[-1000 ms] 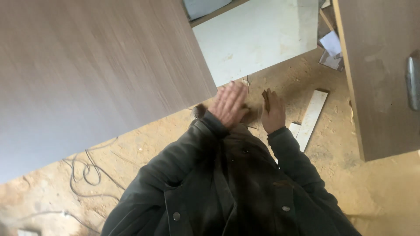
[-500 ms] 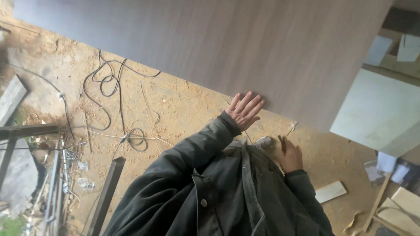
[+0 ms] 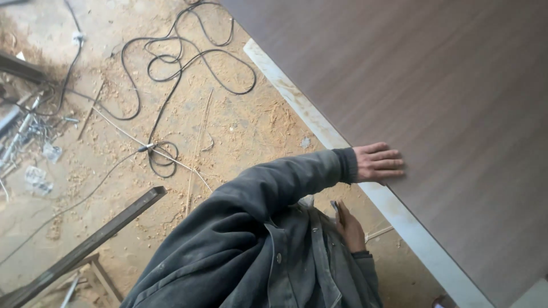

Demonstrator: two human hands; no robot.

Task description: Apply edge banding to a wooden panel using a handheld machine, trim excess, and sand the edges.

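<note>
Head view looks down on a sawdust-strewn floor (image 3: pixel 240 125), where a black cable (image 3: pixel 171 63) coils well left of the big brown panel (image 3: pixel 434 91). Left hand (image 3: pixel 378 162) lies flat, fingers spread wide, on the panel's near edge, probably steadying it. Right hand (image 3: pixel 349 227), just below that edge by the jacket (image 3: pixel 257 245), pinches a small dark object (image 3: pixel 334 205) I cannot identify.

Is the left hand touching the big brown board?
Touching. The head view shows the left hand lying flat, fingers spread, on the brown board near its edge.
</note>
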